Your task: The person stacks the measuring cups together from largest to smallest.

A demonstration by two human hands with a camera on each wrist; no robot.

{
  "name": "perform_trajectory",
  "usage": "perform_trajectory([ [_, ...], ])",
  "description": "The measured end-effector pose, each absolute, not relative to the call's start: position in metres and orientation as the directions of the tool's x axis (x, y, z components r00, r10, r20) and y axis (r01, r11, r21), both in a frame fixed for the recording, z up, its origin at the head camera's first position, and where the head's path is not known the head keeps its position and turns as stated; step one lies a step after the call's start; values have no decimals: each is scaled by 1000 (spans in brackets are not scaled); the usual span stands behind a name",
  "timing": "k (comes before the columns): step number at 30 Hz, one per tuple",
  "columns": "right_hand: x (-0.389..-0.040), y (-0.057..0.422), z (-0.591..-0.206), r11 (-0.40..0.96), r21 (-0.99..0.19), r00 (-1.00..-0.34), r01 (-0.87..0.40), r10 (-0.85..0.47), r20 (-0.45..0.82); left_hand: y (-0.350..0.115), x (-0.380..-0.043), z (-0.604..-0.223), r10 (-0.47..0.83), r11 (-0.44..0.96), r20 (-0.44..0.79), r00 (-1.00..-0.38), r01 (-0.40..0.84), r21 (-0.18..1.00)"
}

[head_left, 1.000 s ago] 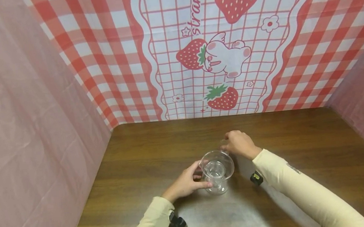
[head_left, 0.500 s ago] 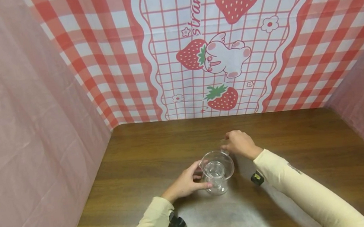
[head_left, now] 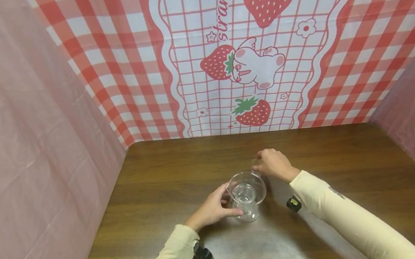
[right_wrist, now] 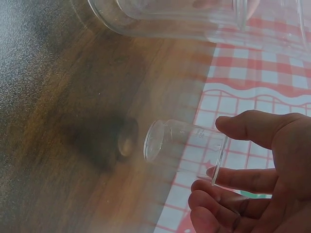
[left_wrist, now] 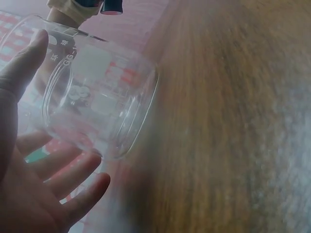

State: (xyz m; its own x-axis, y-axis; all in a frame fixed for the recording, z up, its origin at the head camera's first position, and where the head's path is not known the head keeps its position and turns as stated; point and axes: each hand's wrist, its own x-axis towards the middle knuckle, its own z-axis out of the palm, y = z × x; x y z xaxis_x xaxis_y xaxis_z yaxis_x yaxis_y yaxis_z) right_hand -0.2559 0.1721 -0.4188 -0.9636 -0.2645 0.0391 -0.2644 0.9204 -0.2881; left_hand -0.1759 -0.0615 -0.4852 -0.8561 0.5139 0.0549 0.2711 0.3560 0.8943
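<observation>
Left hand (head_left: 212,207) grips large glass beaker (head_left: 249,198), right hand (head_left: 274,165) pinches small beaker (right_wrist: 187,145); both probably fragile, best held by the wall.

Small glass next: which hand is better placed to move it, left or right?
Probably the right hand: it pinches the small glass at its rim, beside the large beaker. The left hand holds the large beaker, so it would likely have to let go and reach across first.

Backdrop cloth (head_left: 243,70): "strawb", cut off at top. Large beaker (left_wrist: 104,92): "GG-", remainder unclear. Small beaker (right_wrist: 189,148): marking illegible.
</observation>
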Motion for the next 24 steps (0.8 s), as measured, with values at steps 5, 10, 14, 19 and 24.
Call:
perform_trajectory([
  [5, -255, 173, -416, 916, -292, -962, -273, -268, 58, -60, -176, -485, 510, 372, 54, -859, 277, 886],
  [10, -253, 172, -414, 910, -304, -959, -283, -275, 70, -60, -175, -486, 502, 389, 43, -864, 270, 881],
  [14, -252, 171, -414, 907, -309, -958, -287, -280, 68, -61, -174, -486, 496, 406, 27, -868, 259, 876],
  [19, -252, 170, -412, 904, -304, -954, -300, -290, 81, -60, -173, -485, 492, 420, 11, -871, 249, 873],
  [24, -251, 170, -409, 902, -299, -950, -312, -297, 96, -60, -173, -485, 489, 419, 12, -872, 247, 874],
])
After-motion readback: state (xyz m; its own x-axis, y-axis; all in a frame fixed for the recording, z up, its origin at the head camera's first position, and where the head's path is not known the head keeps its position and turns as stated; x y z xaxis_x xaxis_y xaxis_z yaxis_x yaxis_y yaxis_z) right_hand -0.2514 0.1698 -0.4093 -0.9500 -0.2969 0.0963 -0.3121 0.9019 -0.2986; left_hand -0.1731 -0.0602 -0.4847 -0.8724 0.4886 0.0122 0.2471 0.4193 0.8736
